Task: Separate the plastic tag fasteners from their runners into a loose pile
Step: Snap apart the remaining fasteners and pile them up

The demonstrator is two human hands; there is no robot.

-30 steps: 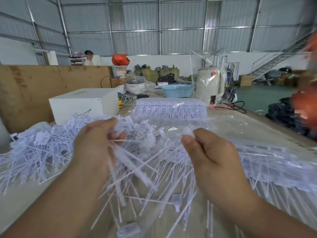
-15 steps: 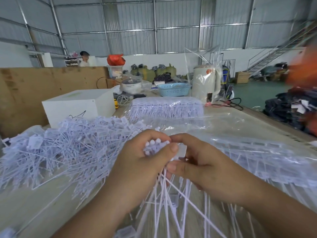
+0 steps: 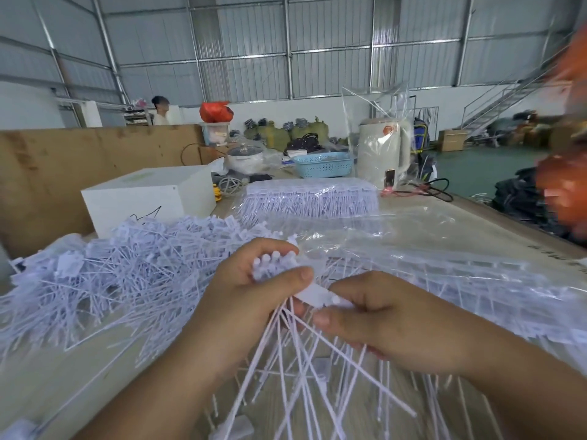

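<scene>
Bunch of white tag fasteners [image 3: 287, 315] held above table [image 3: 79, 376], heads up, tails fanning down toward camera. Left hand [image 3: 251, 300] curled round the head end, thumb pressed across the front. Right hand [image 3: 371, 315] pinching one fastener head at bunch's right side, thumb against forefinger. Loose pile [image 3: 104, 274] just left of hands, on table. Bagged fastener strips [image 3: 460, 281] to right, another bagged stack [image 3: 308, 200] behind. White box [image 3: 149, 198] behind pile.

We are seeing the loose heap of thin white plastic fasteners [image 3: 104, 274] lying at frame left, the square white cardboard box [image 3: 149, 198] standing behind it, and the clear-bagged fastener strips [image 3: 308, 200] lying at upper centre.
</scene>
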